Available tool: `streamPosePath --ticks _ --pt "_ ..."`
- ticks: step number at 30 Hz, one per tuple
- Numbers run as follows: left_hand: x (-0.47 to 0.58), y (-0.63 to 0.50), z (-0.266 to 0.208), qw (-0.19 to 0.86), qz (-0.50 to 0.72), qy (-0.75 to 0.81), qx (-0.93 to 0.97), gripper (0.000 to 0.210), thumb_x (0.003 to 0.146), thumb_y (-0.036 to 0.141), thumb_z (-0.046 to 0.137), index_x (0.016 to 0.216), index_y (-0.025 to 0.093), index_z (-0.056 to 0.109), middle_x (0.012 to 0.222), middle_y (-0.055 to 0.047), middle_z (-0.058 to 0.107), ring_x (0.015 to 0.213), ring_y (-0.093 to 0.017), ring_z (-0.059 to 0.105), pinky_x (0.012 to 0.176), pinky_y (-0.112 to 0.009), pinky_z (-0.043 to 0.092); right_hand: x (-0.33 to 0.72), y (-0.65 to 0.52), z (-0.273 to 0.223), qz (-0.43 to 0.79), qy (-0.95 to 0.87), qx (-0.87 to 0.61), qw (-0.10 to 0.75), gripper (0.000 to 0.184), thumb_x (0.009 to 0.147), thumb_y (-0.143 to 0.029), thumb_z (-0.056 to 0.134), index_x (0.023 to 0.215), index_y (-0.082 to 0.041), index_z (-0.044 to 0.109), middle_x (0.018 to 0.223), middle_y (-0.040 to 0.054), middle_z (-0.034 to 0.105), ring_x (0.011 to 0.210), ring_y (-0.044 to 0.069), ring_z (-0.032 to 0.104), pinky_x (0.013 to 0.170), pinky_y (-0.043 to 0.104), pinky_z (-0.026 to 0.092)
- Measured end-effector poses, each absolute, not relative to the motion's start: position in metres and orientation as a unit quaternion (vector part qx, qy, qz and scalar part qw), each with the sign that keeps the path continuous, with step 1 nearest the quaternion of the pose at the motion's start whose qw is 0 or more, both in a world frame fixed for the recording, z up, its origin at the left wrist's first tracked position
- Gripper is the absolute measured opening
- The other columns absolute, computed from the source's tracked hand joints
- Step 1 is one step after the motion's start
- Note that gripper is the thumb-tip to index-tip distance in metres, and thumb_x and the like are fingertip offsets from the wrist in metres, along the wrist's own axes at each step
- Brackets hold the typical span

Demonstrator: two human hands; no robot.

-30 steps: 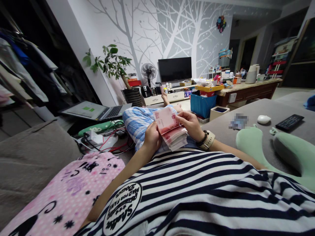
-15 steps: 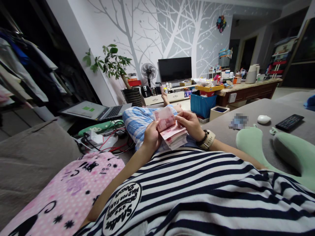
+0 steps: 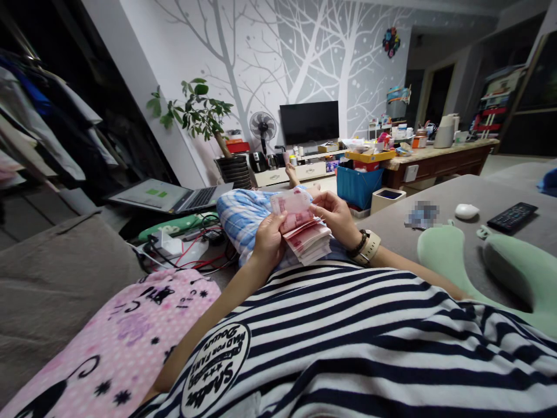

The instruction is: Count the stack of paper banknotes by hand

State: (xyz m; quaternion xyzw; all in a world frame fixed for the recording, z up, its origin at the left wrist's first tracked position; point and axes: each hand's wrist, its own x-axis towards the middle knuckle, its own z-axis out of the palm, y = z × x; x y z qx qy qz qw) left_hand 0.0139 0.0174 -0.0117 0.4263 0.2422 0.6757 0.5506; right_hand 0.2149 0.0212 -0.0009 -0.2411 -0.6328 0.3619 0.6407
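A thick stack of red-and-white banknotes (image 3: 308, 242) is held above my lap, bent so that some notes stand up at the back and the rest fan toward my belly. My left hand (image 3: 270, 237) is closed on the stack's left side, its thumb pressed on the face of the notes. My right hand (image 3: 334, 216) is at the upper right edge, thumb and fingers pinched on the notes there. A beaded bracelet and a watch (image 3: 369, 246) with a pale strap circle my right wrist. My legs in blue checked trousers (image 3: 241, 217) lie beneath.
To the left are an open laptop (image 3: 174, 197), tangled cables (image 3: 209, 249) and a pink blanket (image 3: 174, 302). A green neck pillow (image 3: 513, 267), a remote control (image 3: 512, 216) and a white mouse-like object (image 3: 466, 211) lie on the sofa at right. Ahead stands a cluttered table (image 3: 439, 157).
The upright notes have shifted slightly, and the nearer notes show a darker red face. My right fingers have moved a little at the edge; my left hand stays almost still.
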Motion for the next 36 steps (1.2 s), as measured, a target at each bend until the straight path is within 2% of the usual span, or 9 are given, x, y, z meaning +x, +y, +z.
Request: streamPosePath --ticks 5,12,18,25,30,36 --pt "0.012 0.017 -0.013 0.555 0.662 0.247 0.439 0.045 0.076 0.030 0.106 0.115 0.026 0.086 0.111 -0.010 0.098 0.141 -0.049 0.093 0.125 -0.066 0.077 0.215 0.022 -0.001 0.358 -0.638 -0.245 0.636 0.065 0.083 -0.080 0.109 0.092 -0.028 0.071 0.086 0.0005 0.074 0.086 0.023 0.065 0.083 0.039 0.056" --pt "0.013 0.017 -0.015 0.554 0.661 0.247 0.442 0.037 0.076 0.031 0.107 0.103 0.025 0.083 0.106 -0.012 0.097 0.135 -0.048 0.095 0.121 -0.063 0.079 0.215 0.021 -0.001 0.352 -0.649 -0.255 0.625 0.069 0.083 -0.086 0.107 0.085 -0.027 0.072 0.081 0.0000 0.070 0.081 0.021 0.056 0.078 0.038 0.048" --pt "0.013 0.019 -0.015 0.547 0.673 0.245 0.433 0.040 0.082 0.029 0.106 0.117 0.025 0.088 0.113 -0.010 0.098 0.141 -0.047 0.093 0.127 -0.063 0.076 0.215 0.019 -0.001 0.337 -0.654 -0.271 0.621 0.075 0.082 -0.094 0.104 0.078 -0.028 0.069 0.075 -0.0004 0.065 0.078 0.020 0.053 0.075 0.039 0.044" --pt "0.014 0.028 -0.017 0.570 0.678 0.229 0.404 0.027 0.087 0.035 0.107 0.100 0.020 0.089 0.109 -0.012 0.098 0.142 -0.046 0.092 0.132 -0.061 0.072 0.213 0.016 0.001 0.333 -0.648 -0.269 0.630 0.078 0.079 -0.098 0.101 0.076 -0.027 0.068 0.074 -0.0004 0.066 0.075 0.019 0.054 0.077 0.039 0.048" --pt "0.015 0.024 -0.012 0.592 0.673 0.229 0.379 0.023 0.097 0.034 0.102 0.109 0.018 0.092 0.113 -0.014 0.099 0.144 -0.044 0.092 0.134 -0.060 0.071 0.213 0.017 0.000 0.334 -0.648 -0.261 0.633 0.073 0.081 -0.092 0.103 0.076 -0.027 0.068 0.074 -0.0005 0.067 0.075 0.019 0.054 0.076 0.038 0.048" --pt "0.019 0.020 -0.006 0.608 0.676 0.231 0.346 0.036 0.102 0.036 0.098 0.131 0.014 0.095 0.115 -0.015 0.099 0.137 -0.044 0.095 0.131 -0.059 0.074 0.215 0.020 -0.002 0.329 -0.662 -0.245 0.627 0.066 0.086 -0.084 0.102 0.078 -0.027 0.070 0.075 -0.0001 0.068 0.077 0.020 0.056 0.075 0.038 0.047"
